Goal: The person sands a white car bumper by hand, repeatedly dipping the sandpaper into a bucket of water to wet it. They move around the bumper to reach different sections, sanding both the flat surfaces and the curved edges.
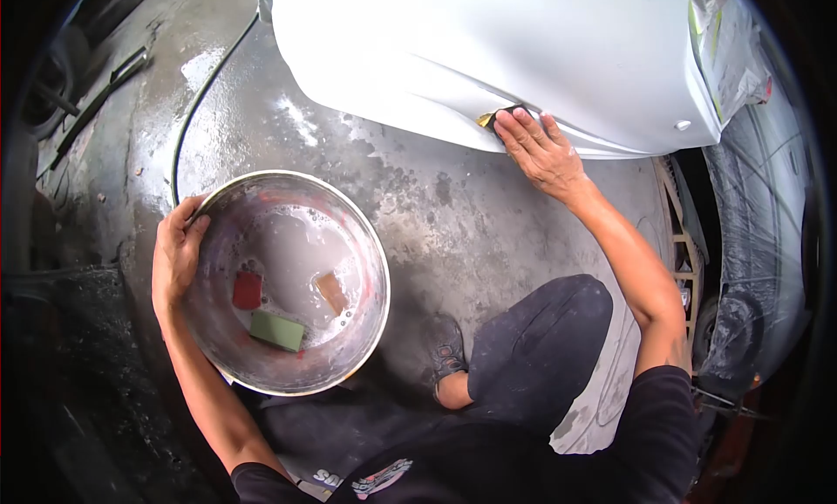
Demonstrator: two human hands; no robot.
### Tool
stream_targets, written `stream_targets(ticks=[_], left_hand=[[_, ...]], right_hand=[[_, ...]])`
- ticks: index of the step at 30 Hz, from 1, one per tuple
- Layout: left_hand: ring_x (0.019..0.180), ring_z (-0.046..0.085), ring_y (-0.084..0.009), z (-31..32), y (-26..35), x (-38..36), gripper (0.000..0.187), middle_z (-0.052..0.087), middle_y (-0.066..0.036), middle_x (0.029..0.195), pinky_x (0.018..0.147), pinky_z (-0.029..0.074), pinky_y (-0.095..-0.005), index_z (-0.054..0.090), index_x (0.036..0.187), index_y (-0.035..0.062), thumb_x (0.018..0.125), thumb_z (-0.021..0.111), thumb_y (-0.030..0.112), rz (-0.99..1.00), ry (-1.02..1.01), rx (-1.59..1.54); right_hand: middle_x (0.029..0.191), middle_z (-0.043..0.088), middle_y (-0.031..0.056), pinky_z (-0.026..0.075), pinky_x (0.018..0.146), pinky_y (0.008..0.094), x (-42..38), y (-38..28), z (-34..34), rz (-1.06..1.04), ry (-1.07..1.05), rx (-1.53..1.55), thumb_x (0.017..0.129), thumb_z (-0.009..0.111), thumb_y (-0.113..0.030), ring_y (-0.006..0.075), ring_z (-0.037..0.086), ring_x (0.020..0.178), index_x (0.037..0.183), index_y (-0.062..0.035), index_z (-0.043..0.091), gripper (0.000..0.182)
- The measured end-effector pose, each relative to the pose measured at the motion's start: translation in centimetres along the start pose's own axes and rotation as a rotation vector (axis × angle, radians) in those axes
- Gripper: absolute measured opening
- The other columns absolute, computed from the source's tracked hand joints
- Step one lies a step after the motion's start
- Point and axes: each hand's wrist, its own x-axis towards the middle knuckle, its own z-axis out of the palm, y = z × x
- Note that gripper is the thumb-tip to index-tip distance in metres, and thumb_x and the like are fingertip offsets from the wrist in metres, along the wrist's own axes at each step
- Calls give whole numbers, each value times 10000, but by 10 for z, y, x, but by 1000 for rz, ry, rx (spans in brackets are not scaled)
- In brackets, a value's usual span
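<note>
My left hand is closed around the rim of a round metal basin, thumb inside. Cloudy, bubbly water lies in the basin, with a red block, a green block and a brownish-orange piece. My right hand presses a dark sanding pad against the lower part of a white car body panel. A bit of yellow sheet, apparently sandpaper, sticks out at the pad's left end. The fingers cover most of the pad.
A black hose runs across the wet concrete floor behind the basin. Plastic film hangs at the panel's right end. A car under clear film stands at the right. My bent knee is between basin and panel.
</note>
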Motion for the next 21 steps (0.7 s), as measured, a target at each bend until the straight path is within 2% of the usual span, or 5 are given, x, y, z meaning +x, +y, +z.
stream_targets(ticks=[3, 6, 9, 14, 21], left_hand=[[938, 638, -124, 0, 4, -2, 279, 741, -85, 986, 893, 519, -305, 678, 1263, -33, 1007, 579, 16, -34, 6, 27], [937, 633, -120, 1, -2, -5, 281, 738, -83, 983, 893, 515, -300, 676, 1266, -36, 1007, 581, 20, -35, -13, -3], [933, 622, -116, 1, -6, -6, 278, 730, -84, 963, 889, 510, -300, 674, 1260, -42, 1008, 581, 28, 19, 12, -64], [903, 677, -184, -1, -1, -7, 252, 753, -145, 970, 880, 522, -331, 684, 1225, -33, 998, 602, 41, 6, 54, 60], [893, 703, -216, 1, -9, -7, 246, 752, -169, 972, 865, 527, -349, 685, 1217, -25, 995, 603, 43, 9, 63, -29]], right_hand=[[1695, 396, 35, 108, 1342, 483, 61, -15, 21, -59, 201, -78, 1030, 520, -161, 221, 271, 1607, 1541, -92, 536, 516], [1681, 425, 51, 188, 1327, 470, 182, -61, 2, -19, 92, -98, 999, 491, -153, 213, 325, 1588, 1526, -70, 554, 537], [1680, 426, 63, 202, 1319, 471, 189, -58, -4, -29, 85, -45, 985, 498, -162, 217, 337, 1583, 1539, -52, 534, 566], [1723, 334, 66, 104, 1344, 480, 10, -9, 9, 10, 74, -28, 1001, 557, -191, 222, 211, 1624, 1573, -66, 487, 590], [1657, 446, 125, 191, 1319, 494, 231, -81, -10, 51, 24, -63, 1010, 592, -255, 300, 341, 1577, 1558, -9, 489, 609]])
